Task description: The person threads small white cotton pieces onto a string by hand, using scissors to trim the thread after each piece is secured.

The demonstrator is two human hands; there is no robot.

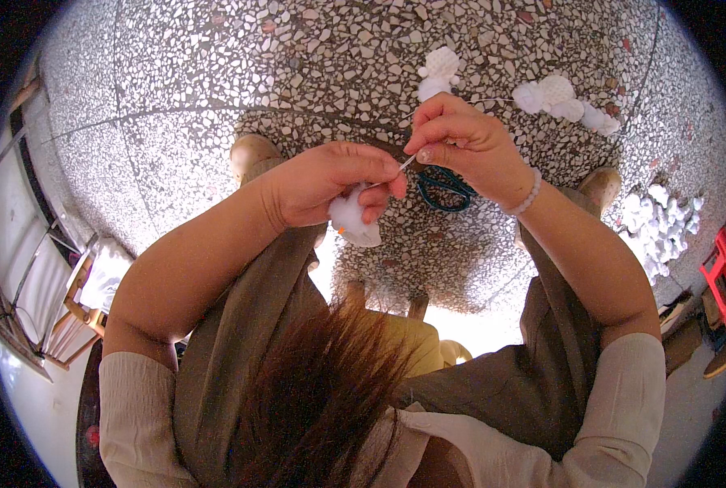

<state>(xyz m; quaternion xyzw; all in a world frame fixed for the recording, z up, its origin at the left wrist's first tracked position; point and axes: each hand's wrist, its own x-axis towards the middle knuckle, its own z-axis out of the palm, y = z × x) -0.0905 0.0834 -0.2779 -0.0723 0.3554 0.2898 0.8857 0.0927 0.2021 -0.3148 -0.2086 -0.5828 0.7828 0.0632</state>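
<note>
In my left hand [344,183] is a soft white plush piece [355,218] with a small orange spot, held below the fingers. A thin pale strand [408,162], either cord or a needle, spans the short gap between my hands. My right hand [460,143] pinches its upper end between thumb and fingers. White thread [491,99] runs from near my right hand to a row of white puffy pieces [555,97] on the floor. Another white plush figure [441,67] lies just beyond my right fingers, partly hidden. Beneath that hand lies a dark teal looped item [445,190].
Speckled terrazzo floor [186,67] spreads in front of me. A heap of small white pieces [662,226] sits on the right, near a red plastic stool [720,280]. At the left stands a wooden chair [82,305] bearing a white bag [108,274]. My shoes [253,155] flank the work.
</note>
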